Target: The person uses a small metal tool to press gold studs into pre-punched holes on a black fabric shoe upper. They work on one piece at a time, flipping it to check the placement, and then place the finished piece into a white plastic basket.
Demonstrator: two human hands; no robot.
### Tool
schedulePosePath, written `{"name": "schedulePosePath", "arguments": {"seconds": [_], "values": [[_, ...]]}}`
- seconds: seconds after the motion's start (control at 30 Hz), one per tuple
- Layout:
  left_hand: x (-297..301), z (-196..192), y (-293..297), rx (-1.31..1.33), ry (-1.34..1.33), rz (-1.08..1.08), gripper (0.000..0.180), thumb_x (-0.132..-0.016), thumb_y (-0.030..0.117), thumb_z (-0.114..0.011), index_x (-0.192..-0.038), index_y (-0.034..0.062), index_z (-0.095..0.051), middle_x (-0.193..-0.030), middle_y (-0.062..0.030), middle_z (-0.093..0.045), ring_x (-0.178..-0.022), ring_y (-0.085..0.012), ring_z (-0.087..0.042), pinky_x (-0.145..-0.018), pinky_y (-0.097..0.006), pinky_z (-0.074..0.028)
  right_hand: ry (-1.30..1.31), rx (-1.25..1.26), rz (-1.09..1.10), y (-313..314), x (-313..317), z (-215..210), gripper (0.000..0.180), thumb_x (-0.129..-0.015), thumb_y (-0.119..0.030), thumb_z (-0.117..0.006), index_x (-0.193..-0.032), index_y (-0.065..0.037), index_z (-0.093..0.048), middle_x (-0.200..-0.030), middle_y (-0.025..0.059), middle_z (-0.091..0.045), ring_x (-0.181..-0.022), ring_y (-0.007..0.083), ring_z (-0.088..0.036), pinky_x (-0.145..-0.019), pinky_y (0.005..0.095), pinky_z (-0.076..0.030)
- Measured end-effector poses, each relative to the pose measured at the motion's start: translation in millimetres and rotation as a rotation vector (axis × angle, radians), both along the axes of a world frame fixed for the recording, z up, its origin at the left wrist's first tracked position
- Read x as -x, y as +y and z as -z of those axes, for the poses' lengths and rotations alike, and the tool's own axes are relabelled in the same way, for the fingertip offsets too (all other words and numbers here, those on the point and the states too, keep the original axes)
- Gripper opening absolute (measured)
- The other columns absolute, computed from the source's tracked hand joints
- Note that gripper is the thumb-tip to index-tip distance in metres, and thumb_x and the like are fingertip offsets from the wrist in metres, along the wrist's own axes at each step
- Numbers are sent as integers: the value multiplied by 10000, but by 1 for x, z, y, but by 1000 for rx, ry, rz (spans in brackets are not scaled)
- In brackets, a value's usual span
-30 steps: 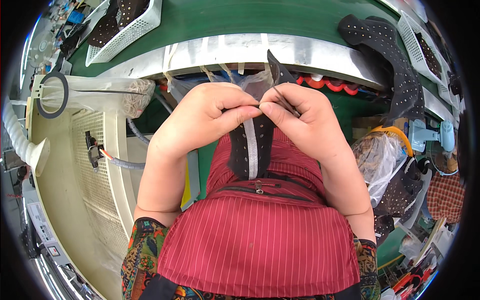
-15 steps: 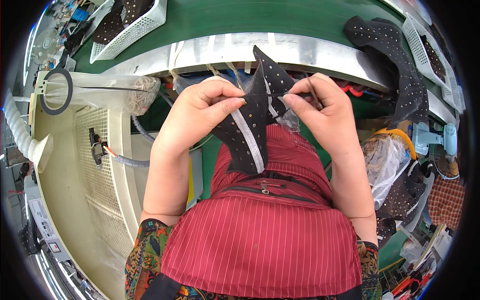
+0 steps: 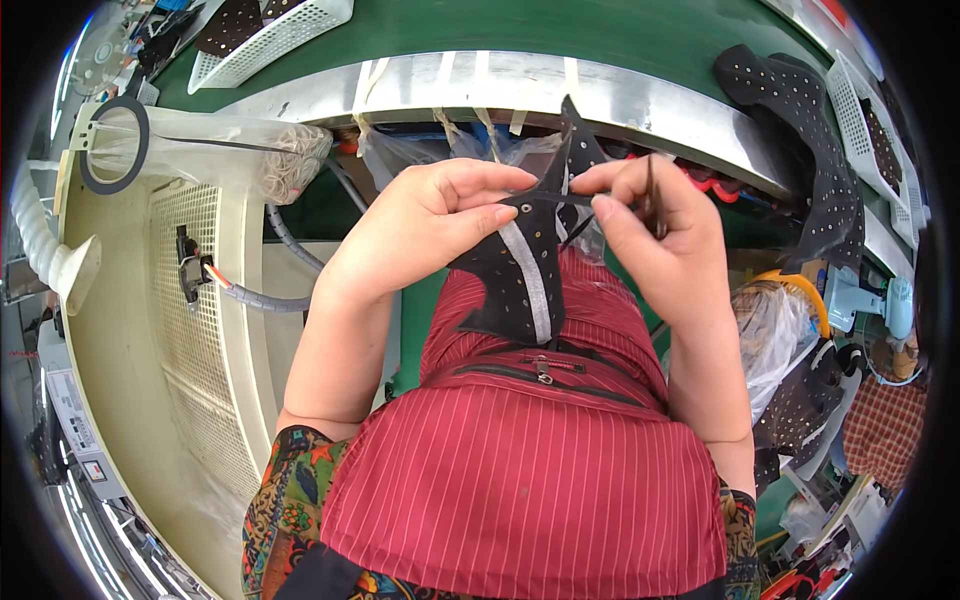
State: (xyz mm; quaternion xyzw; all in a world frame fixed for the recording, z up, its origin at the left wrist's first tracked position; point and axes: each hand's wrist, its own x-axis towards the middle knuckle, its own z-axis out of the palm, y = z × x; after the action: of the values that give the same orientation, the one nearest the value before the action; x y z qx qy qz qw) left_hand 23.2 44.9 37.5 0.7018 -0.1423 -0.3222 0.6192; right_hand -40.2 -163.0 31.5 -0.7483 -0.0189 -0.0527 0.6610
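While both hands point(image 3: 430, 215) pinch — black fabric point(image 3: 498, 292) hangs between.

- Apron point(image 3: 525, 480) at 6 o'clock: dark red cloth with thin, pale, lengthwise pinstripes, rounded at its upper corners.
- Zip point(image 3: 544, 378) at the apron's 12 o'clock edge: dark tape, silvery metal pull; the striped red cloth runs on beyond it.
- Left sleeve point(image 3: 290, 490), between 7 and 8 o'clock: short, multicoloured print in green, orange, red and black, dark hem.
- Right sleeve point(image 3: 738, 530), between 4 and 5 o'clock: similar dark print, mostly covered by the apron.
- Black band point(image 3: 312, 575) at 7 o'clock, beside the apron.
- Left grip point(image 3: 440, 215), 11 o'clock, and right grip point(image 3: 660, 230), 2 o'clock: bare hands, bare forearms.
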Motion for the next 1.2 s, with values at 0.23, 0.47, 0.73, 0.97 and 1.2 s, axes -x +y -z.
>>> {"name": "schedulePosePath", "arguments": {"seconds": [0.23, 0.47, 0.73, 0.97, 1.2], "values": [[0, -5, -2, -59, -16, -43, 307, -850, -4, -576, -1157, -15, -586, -1056, -54, -643, -944, -86, -596, -835, -219, -476, -296, 270, -223, 13, 8, -7, 186, -741, -5, -641, -915, -26, -579, -770, 20, -629, -619, 92, -581, -549, 232, -445], [3, -11, 4, 17, -2, -59, 321, -840, -8, -584, -1161, -15, -589, -1051, -64, -651, -946, -94, -602, -835, -226, -478, -30, -33, 62, 2, 1, -3, 110, -815, -29, -618, -772, -30, -518, -690, -32, -547, -580, 12, -413, -518, 186, -356], [10, -19, 5, 126, 31, -60, 329, -835, 19, -602, -1163, -15, -589, -1047, -73, -654, -949, -106, -609, -842, -235, -471, 4, 60, 96, -4, -9, -3, 116, -820, -83, -649, -799, -28, -549, -643, -48, -501, -589, 21, -410, -514, 192, -341], [11, -19, 6, 115, 4, -53, 333, -834, 3, -593, -1165, -29, -581, -1063, -84, -648, -963, -113, -608, -856, -237, -465, -28, 94, 113, 0, -14, 4, 144, -813, -79, -657, -775, -27, -527, -631, -34, -463, -586, 37, -393, -511, 210, -343], [10, -19, 6, 201, 40, -5, 333, -836, -15, -591, -1168, -41, -572, -1074, -89, -641, -987, -120, -601, -874, -242, -462, -33, 37, 92, 4, -20, 6, 187, -813, -77, -659, -747, -26, -492, -634, -14, -439, -587, 53, -384, -522, 223, -354]]}}
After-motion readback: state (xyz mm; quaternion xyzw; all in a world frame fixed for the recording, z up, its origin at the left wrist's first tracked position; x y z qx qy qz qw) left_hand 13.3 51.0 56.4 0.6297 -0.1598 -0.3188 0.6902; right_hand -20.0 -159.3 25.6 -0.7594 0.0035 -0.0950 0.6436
